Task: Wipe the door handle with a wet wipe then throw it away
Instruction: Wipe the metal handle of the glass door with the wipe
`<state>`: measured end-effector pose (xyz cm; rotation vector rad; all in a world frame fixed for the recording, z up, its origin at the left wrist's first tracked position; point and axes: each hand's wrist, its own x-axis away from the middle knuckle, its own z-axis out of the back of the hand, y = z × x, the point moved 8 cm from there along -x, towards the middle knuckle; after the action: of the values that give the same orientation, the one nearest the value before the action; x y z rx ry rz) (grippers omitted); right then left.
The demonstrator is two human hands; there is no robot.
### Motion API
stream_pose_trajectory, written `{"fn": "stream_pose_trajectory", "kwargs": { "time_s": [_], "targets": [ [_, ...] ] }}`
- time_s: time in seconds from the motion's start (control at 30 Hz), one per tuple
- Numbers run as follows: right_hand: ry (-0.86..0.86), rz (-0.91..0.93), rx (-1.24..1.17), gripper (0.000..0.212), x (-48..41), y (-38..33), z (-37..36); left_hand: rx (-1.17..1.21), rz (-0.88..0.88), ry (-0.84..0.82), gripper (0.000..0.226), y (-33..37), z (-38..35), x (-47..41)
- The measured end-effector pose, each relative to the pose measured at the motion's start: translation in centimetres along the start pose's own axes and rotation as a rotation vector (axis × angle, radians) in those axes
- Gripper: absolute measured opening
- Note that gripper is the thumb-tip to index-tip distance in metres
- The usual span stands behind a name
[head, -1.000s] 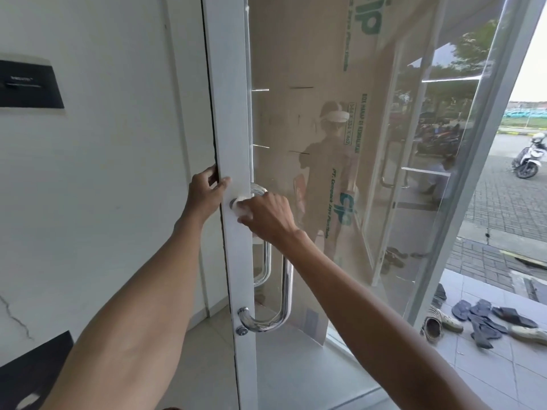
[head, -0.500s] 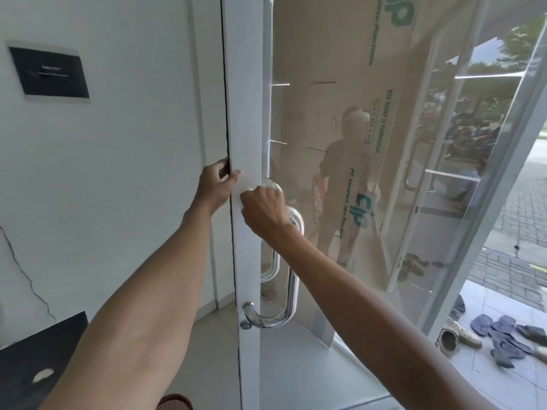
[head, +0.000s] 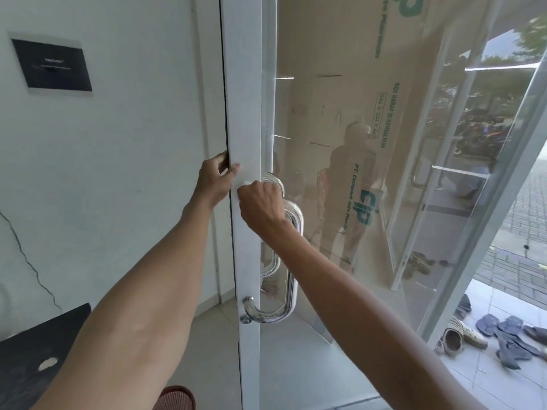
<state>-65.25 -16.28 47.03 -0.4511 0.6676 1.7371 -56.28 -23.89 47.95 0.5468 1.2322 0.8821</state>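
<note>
At the top bend of the chrome door handle [head: 291, 261], the right hand [head: 260, 205] is clamping the wet wipe [head: 245, 183] against the metal while the left hand [head: 214, 182] is gripping the white door edge [head: 242, 113]; wiping seems barely underway, with disposal remaining.

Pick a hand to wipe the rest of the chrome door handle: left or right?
Right, probably. The right hand holds the white wet wipe atop the curved chrome door handle and could slide down it. The left hand grips the edge of the white door frame, steadying it.
</note>
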Motion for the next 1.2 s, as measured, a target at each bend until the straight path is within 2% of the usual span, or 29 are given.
{"fn": "stream_pose_trajectory", "kwargs": {
  "time_s": [0.2,0.33,0.43,0.63,0.8,1.0,1.13,1.2],
  "targets": [
    [0.077,-0.003,-0.081,0.003,1.9,2.5,-0.3,-0.018,-0.002,0.011,0.037,-0.5,0.0,-0.1],
    [0.075,-0.01,-0.132,0.006,2.5,3.6,-0.1,0.003,0.008,0.032,0.036,-0.2,0.0,0.4],
    [0.045,-0.01,-0.062,0.003,1.6,2.5,0.2,0.024,0.018,0.03,0.039,0.0,-0.3,0.7],
    [-0.004,0.017,0.001,0.017,0.4,-0.4,0.0,0.026,0.027,0.039,0.041,0.0,-0.3,0.8],
    [0.088,-0.003,-0.085,0.006,2.2,2.4,0.1,0.022,0.024,0.03,0.037,0.1,-0.3,0.8],
    [0.06,0.004,-0.009,0.01,2.4,2.4,0.8,0.017,0.037,0.029,0.034,0.5,-0.3,1.6],
    [0.017,0.038,0.008,0.021,1.2,0.5,0.8,0.024,0.037,0.029,0.036,0.7,-0.3,1.7],
    [0.007,0.047,0.013,0.019,1.2,0.2,0.6,0.025,0.034,0.028,0.035,0.8,-0.3,1.6]
  ]
}}
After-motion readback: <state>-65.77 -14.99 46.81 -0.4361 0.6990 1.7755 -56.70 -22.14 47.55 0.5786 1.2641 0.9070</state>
